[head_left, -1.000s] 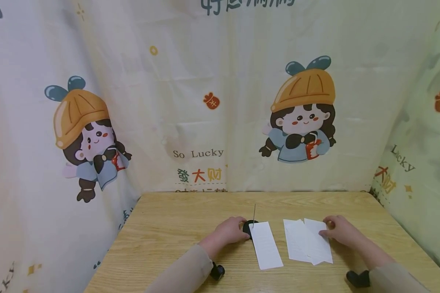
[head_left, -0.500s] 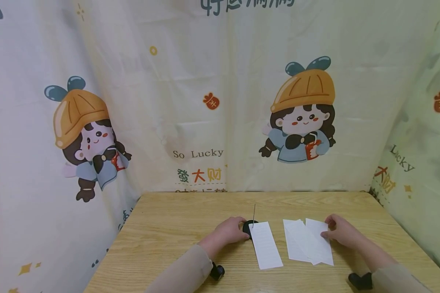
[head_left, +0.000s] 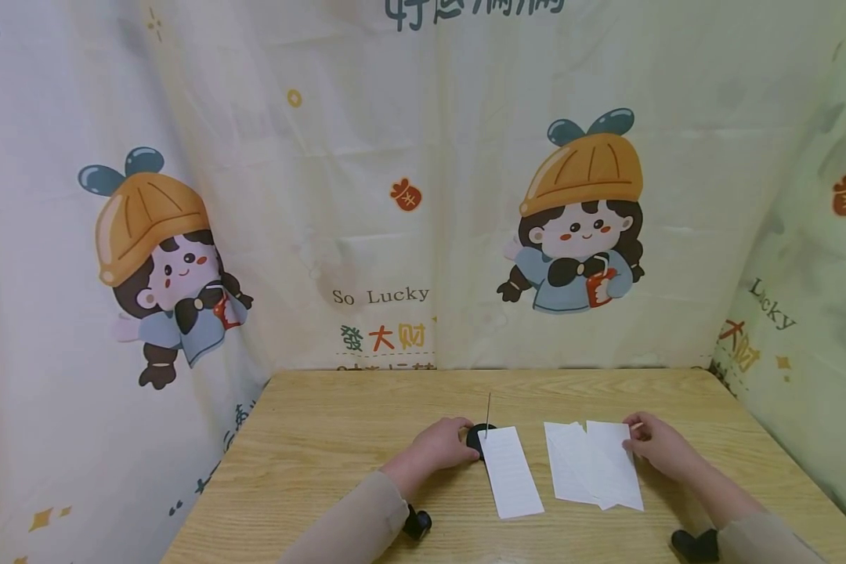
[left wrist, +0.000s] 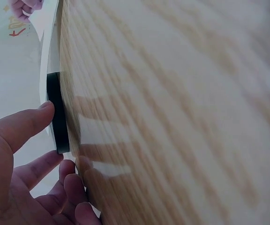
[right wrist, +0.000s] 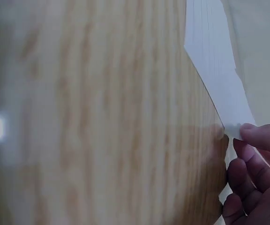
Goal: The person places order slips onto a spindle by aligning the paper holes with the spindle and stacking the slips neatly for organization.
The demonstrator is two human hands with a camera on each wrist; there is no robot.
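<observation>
In the head view, a receipt spike has a round black base (head_left: 475,441) and a thin upright metal pin (head_left: 489,411). A white paper slip (head_left: 512,474) lies over the base with its top corner at the pin. My left hand (head_left: 440,444) grips the base's left side between thumb and fingers; the base's dark edge (left wrist: 58,112) shows in the left wrist view. Several loose paper slips (head_left: 571,462) overlap to the right. My right hand (head_left: 659,445) pinches the right edge of the rightmost slip (head_left: 612,462), its thumb (right wrist: 254,132) over the paper in the right wrist view.
Everything lies on a wood-grain table (head_left: 352,407). Patterned curtains (head_left: 366,235) hang behind it and along both sides. Black wrist-worn devices (head_left: 417,522) sit near the cuffs of both sleeves (head_left: 356,517).
My right hand has shifted slightly to the right, and the rightmost slip has slid and turned a little with it. My left hand stays on the base.
</observation>
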